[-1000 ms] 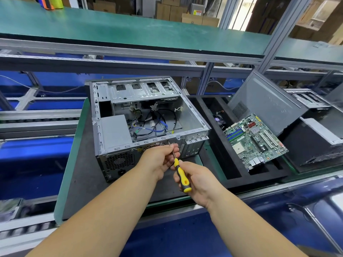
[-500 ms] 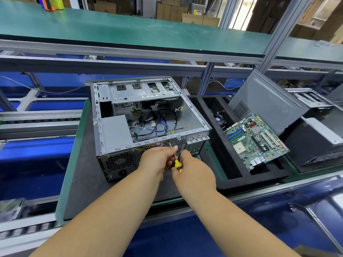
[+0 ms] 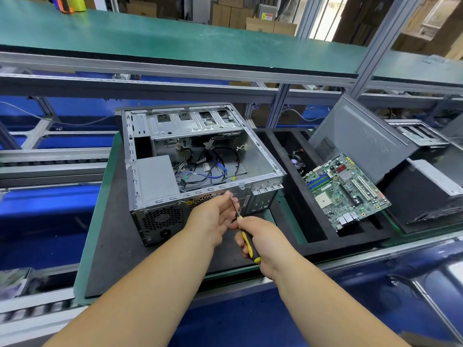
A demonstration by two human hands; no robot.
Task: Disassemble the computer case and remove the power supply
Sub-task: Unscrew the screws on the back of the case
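Observation:
An open grey computer case (image 3: 263,156) lies on its side on a dark mat, its rear panel facing me. The grey power supply (image 3: 155,177) sits in its near-left corner, with loose cables (image 3: 213,166) beside it. My right hand (image 3: 260,237) grips the yellow-and-black handle of a screwdriver (image 3: 248,242). The shaft points up toward the rear panel's upper edge. My left hand (image 3: 213,216) is in front of the rear panel, and its fingertips pinch the shaft near the tip.
A black foam tray (image 3: 313,236) to the right holds a green motherboard (image 3: 345,189). A grey side panel (image 3: 360,136) leans behind it, with other cases further right. A green-topped shelf (image 3: 175,38) runs overhead. The bench edge is close to my arms.
My right hand has drawn back toward me with the screwdriver after pressing in at the rear panel. My left hand stays at the shaft.

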